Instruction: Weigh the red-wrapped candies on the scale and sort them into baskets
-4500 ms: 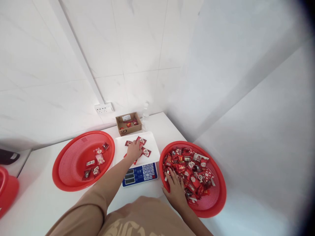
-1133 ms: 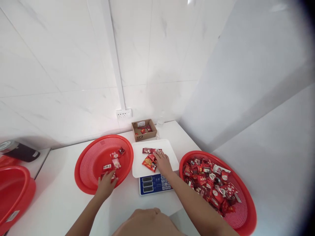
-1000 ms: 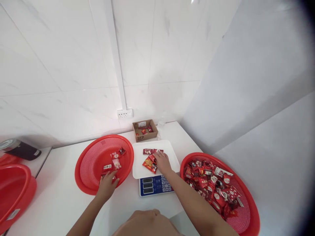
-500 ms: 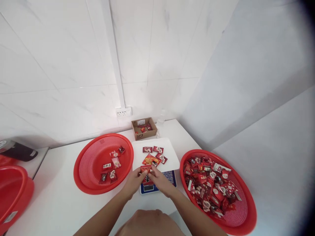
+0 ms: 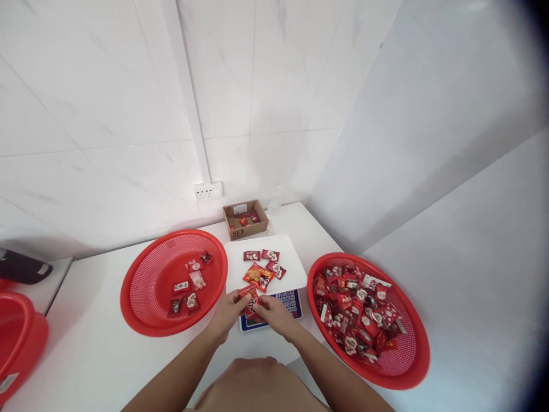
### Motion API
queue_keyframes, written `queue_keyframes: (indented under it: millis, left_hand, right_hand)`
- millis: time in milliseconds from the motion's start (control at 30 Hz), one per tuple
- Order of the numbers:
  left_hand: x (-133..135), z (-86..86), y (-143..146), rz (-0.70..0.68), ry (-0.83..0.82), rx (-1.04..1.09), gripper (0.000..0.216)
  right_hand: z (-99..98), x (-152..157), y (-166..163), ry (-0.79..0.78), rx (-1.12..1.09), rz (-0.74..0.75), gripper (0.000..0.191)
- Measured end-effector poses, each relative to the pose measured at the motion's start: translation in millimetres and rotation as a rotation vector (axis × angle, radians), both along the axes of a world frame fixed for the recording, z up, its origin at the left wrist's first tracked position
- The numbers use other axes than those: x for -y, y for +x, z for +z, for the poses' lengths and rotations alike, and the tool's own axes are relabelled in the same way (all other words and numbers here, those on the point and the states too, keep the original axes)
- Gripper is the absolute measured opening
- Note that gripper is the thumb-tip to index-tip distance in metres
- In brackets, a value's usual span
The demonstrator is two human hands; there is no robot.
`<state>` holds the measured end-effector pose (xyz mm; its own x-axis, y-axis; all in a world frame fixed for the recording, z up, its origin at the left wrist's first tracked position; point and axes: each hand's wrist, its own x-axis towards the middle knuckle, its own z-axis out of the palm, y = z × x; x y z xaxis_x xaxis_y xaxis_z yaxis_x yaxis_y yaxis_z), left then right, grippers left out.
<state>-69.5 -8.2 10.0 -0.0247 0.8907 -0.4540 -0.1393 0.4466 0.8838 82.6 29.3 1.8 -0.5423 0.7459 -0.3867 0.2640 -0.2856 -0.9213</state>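
Note:
My left hand (image 5: 226, 313) and my right hand (image 5: 275, 316) meet over the front of a blue scale (image 5: 288, 300), both pinching one red snack packet (image 5: 250, 300). Behind them, the scale's white tray (image 5: 295, 272) carries several red packets (image 5: 259, 274). On the left, a red mesh basket (image 5: 141, 286) contains a few packets (image 5: 189, 280). To the right of the scale stands a second red basket (image 5: 414, 357), heaped with many red packets (image 5: 355, 312).
A small cardboard box (image 5: 245, 218) with a few packets and a clear bottle (image 5: 274, 207) stand at the back by the wall socket (image 5: 208, 191). Another red basin (image 5: 17, 337) sits at the far left. White walls close in behind and on the right.
My left hand left the left basket and my right hand left the scale tray; both came together on one red packet at the scale's front. The view shifted slightly.

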Motion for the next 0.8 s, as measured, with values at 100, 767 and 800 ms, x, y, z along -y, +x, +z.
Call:
queue_keyframes:
  millis: [100, 767, 800]
  left_hand:
    - [1, -8.7, -8, 0.022, -0.032, -0.156, 0.052]
    - [30, -44.2, -67, -0.298, 0.101, -1.346, 0.053]
    - [32, -44.1, -69, -0.306, 0.093, -1.338, 0.053]
  right_hand:
    - [-2.7, -23, 7, 0.166, 0.169, -0.060, 0.035]
    - [-33.7, -112, -22, 0.668, 0.840, 0.252, 0.063]
    - [-33.3, -110, -21, 0.685, 0.827, 0.245, 0.062]
